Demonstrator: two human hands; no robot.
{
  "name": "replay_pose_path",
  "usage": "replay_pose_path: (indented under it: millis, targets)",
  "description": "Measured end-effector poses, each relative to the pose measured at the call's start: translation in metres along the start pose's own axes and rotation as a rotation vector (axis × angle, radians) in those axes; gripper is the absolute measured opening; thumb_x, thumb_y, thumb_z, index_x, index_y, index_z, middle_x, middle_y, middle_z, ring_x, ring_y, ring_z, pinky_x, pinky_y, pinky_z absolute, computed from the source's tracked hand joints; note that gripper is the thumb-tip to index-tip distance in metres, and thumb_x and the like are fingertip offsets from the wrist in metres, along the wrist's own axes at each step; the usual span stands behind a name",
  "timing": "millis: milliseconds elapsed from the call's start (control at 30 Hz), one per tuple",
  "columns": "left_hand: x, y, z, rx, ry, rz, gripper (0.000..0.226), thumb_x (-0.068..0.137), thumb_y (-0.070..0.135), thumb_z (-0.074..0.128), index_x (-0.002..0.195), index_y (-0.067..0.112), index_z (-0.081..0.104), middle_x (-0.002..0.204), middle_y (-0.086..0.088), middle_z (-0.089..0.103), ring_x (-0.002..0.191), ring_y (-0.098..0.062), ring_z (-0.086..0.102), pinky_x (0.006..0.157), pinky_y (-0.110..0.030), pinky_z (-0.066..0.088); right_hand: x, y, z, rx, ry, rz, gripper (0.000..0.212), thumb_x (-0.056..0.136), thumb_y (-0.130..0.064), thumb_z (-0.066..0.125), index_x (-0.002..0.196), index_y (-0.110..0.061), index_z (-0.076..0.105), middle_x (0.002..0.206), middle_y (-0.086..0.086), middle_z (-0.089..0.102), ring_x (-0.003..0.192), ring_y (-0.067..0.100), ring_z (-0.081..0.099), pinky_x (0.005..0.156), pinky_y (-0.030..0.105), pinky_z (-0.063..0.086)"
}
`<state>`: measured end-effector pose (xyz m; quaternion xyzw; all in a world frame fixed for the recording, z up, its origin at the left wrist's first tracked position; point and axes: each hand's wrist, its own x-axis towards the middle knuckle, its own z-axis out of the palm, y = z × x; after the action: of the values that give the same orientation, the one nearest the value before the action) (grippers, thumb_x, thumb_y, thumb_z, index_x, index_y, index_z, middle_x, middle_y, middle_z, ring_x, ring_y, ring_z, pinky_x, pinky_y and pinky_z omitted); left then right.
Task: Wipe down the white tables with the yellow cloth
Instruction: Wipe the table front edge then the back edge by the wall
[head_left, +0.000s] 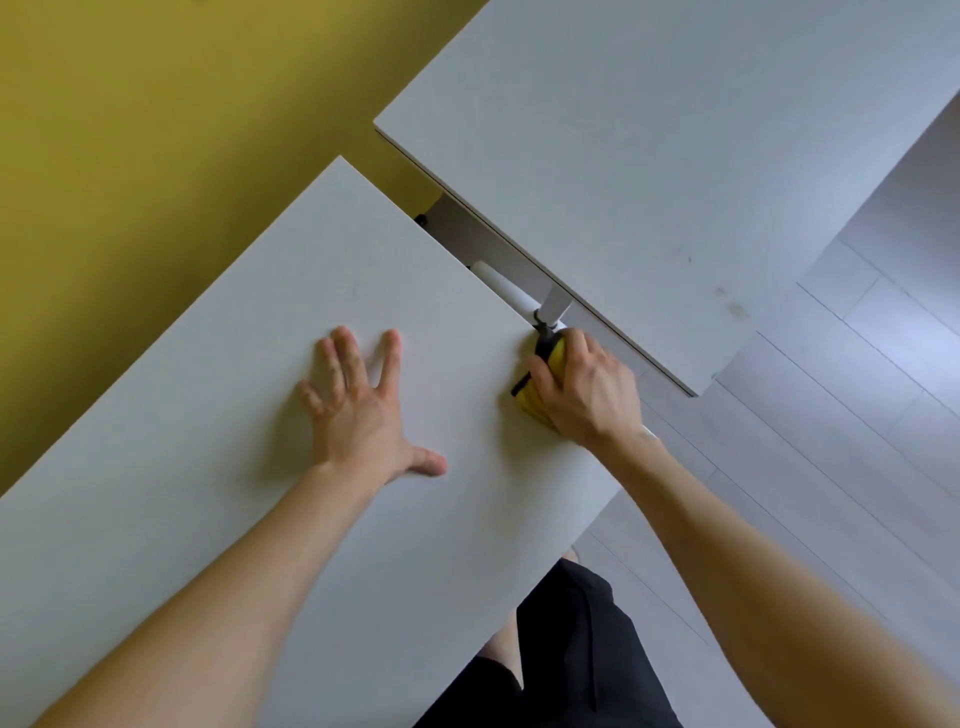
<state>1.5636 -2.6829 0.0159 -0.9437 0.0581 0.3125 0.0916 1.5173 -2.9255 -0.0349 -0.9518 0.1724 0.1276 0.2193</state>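
While the rim is being wiped: head view, cloth at the near table's far edge.
Yellow cloth (532, 404) is bunched under the right hand (587, 389), fingers curled round it, right at the edge of the near table (208, 415), beside the gap to the 2nd table (623, 130). Left hand (363, 410) is laid flat, fingers spread, bracing the top. Judged best: cloth opened flatter, pressure kept even, strokes overlapped along the edge w/o slipping into the gap. Smudges (732, 306) on the 2nd table are prob. to be done next.
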Motion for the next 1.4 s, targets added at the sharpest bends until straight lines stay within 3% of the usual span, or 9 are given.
replay_pose_path:
  millis: [200, 467, 600, 700, 833, 900, 1100, 1267, 1400]
  targets:
    - [0.002, -0.001, 0.001, -0.012, -0.003, -0.015, 0.174, 0.045, 0.095, 0.083, 0.166, 0.034, -0.026, 0.175, -0.024, -0.027, 0.164, -0.042, -0.023, 0.128, -0.069, 0.021, 0.117, -0.130, 0.024, 0.034, -0.043, -0.133, 0.048, 0.108, -0.057, 0.046, 0.123, -0.012, 0.054, 0.121, 0.013, 0.066, 0.110, 0.039, 0.065, 0.077, 0.040, 0.037]
    - [0.001, -0.003, 0.001, -0.044, 0.006, -0.002, 0.175, 0.045, 0.092, 0.085, 0.165, 0.035, -0.029, 0.175, -0.023, -0.027, 0.165, -0.042, -0.022, 0.127, -0.071, 0.020, -0.053, 0.062, -0.007, 0.085, 0.048, 0.014, 0.044, 0.107, -0.064, 0.047, 0.120, -0.022, 0.053, 0.116, 0.008, 0.068, 0.101, 0.038, 0.066, 0.078, 0.042, 0.049]
    - [0.002, -0.004, 0.004, -0.068, 0.015, 0.015, 0.174, 0.043, 0.091, 0.087, 0.166, 0.038, -0.025, 0.176, -0.020, -0.024, 0.165, -0.040, -0.020, 0.127, -0.070, 0.021, -0.004, 0.009, 0.009, -0.018, 0.060, 0.004, 0.045, 0.109, -0.058, 0.045, 0.112, -0.013, 0.053, 0.117, 0.013, 0.069, 0.103, 0.041, 0.066, 0.079, 0.043, 0.046]
    - [-0.007, -0.006, 0.010, -0.098, 0.161, 0.066, 0.155, 0.047, 0.083, 0.092, 0.170, 0.040, 0.008, 0.176, -0.015, 0.003, 0.165, -0.034, 0.009, 0.121, -0.060, 0.033, 0.060, -0.066, 0.024, -0.005, 0.041, -0.074, 0.047, 0.109, -0.056, 0.044, 0.120, -0.011, 0.055, 0.123, 0.015, 0.067, 0.112, 0.041, 0.065, 0.080, 0.043, 0.040]
    - [-0.038, 0.001, 0.059, -0.118, 0.506, 0.339, 0.072, 0.076, 0.034, 0.097, 0.140, 0.026, 0.065, 0.140, -0.008, 0.055, 0.129, -0.035, 0.054, 0.097, -0.053, 0.052, 0.061, -0.055, 0.023, 0.056, 0.063, -0.134, 0.049, 0.108, -0.059, 0.047, 0.127, -0.015, 0.055, 0.120, 0.013, 0.066, 0.110, 0.039, 0.065, 0.079, 0.041, 0.040]
    - [-0.054, 0.008, 0.085, -0.152, 0.559, 0.359, 0.054, 0.095, 0.018, 0.078, 0.146, 0.020, 0.062, 0.150, -0.014, 0.055, 0.142, -0.039, 0.050, 0.111, -0.056, 0.048, 0.029, -0.013, 0.021, 0.125, 0.115, -0.102, 0.045, 0.106, -0.059, 0.050, 0.119, -0.017, 0.055, 0.113, 0.012, 0.067, 0.102, 0.040, 0.065, 0.076, 0.040, 0.040]
    - [-0.057, 0.008, 0.108, -0.108, 0.576, 0.378, 0.065, 0.104, 0.045, 0.052, 0.162, 0.016, 0.048, 0.168, -0.020, 0.039, 0.158, -0.042, 0.033, 0.129, -0.058, 0.030, -0.071, 0.093, 0.017, 0.247, 0.233, 0.092, 0.037, 0.105, -0.059, 0.055, 0.110, -0.022, 0.055, 0.099, 0.003, 0.065, 0.088, 0.032, 0.060, 0.077, 0.038, 0.045]
    - [-0.051, 0.004, 0.118, -0.080, 0.647, 0.400, 0.065, 0.107, 0.047, 0.048, 0.164, 0.015, 0.045, 0.169, -0.022, 0.037, 0.159, -0.043, 0.031, 0.129, -0.059, 0.028, -0.080, 0.087, 0.032, 0.363, 0.361, 0.232, 0.033, 0.104, -0.054, 0.058, 0.107, -0.021, 0.056, 0.095, 0.003, 0.066, 0.088, 0.029, 0.059, 0.078, 0.037, 0.043]
    - [-0.048, 0.003, 0.128, -0.059, 0.707, 0.413, 0.063, 0.111, 0.047, 0.045, 0.166, 0.015, 0.042, 0.170, -0.023, 0.034, 0.161, -0.043, 0.028, 0.129, -0.060, 0.026, -0.108, 0.045, 0.056, 0.816, 0.597, 0.619, 0.044, 0.100, -0.061, 0.054, 0.120, -0.022, 0.060, 0.109, 0.001, 0.068, 0.107, 0.030, 0.063, 0.087, 0.036, 0.043]
